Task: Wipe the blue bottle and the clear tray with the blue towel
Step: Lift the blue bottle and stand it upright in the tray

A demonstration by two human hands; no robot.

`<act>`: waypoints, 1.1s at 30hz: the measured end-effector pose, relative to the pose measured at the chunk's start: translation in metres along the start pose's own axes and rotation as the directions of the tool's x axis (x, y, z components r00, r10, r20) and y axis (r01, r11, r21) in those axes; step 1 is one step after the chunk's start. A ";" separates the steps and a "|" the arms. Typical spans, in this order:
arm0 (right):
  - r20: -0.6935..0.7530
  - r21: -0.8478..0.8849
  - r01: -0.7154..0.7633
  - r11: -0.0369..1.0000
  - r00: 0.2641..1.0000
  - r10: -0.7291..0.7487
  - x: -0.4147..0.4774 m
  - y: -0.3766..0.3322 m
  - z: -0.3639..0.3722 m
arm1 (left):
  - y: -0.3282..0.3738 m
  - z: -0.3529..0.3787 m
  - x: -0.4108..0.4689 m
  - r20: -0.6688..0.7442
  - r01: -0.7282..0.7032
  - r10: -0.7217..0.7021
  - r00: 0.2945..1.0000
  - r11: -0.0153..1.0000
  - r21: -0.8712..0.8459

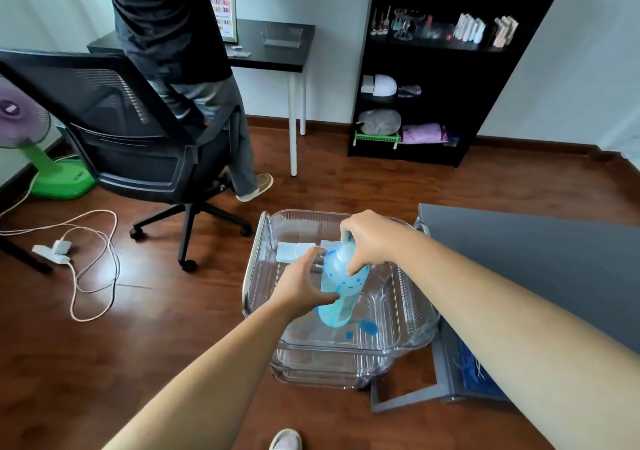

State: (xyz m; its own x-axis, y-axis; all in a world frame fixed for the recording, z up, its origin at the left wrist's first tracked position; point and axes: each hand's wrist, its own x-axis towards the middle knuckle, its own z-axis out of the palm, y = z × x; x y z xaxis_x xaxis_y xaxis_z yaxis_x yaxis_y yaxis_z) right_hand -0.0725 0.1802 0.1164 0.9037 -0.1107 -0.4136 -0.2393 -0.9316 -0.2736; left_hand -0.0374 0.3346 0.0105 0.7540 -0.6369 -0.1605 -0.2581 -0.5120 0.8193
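Blue bottle (337,287) top hidden under right hand (369,238)

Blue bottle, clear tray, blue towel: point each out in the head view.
blue bottle (337,281): head view, middle of its body between the two hands.
clear tray (388,340): head view, near right wall.
blue towel (479,371): head view, folded cloth on the grey shelf, lower right.
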 end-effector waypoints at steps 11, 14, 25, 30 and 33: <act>0.007 0.000 -0.024 1.000 1.000 0.024 -0.014 0.013 -0.023 | 0.016 -0.054 0.021 0.214 -0.067 0.007 0.977 0.958 0.277; -0.120 0.059 -0.072 0.996 0.990 0.078 -0.023 0.029 -0.029 | 0.035 -0.070 0.040 0.184 -0.140 0.077 0.980 0.923 0.358; -0.204 0.245 -0.459 0.854 0.837 0.508 -0.097 0.118 -0.006 | 0.133 0.005 0.077 0.396 -0.514 0.357 0.846 0.743 0.428; -0.188 0.327 -0.567 0.756 0.745 0.640 -0.143 0.162 0.028 | 0.157 0.071 0.076 0.555 -0.646 0.360 0.750 0.580 0.497; -0.175 0.355 -0.586 0.729 0.724 0.667 -0.160 0.186 0.051 | 0.162 0.113 0.073 0.619 -0.687 0.327 0.714 0.500 0.528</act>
State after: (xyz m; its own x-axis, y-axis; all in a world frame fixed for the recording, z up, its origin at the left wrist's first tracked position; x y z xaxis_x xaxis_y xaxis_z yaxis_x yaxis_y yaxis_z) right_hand -0.2793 0.0427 0.0872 0.5569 -0.7620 -0.3305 -0.8296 -0.4913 -0.2653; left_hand -0.0920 0.1402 0.0695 0.0797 -0.9790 -0.1874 -0.9656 -0.1225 0.2292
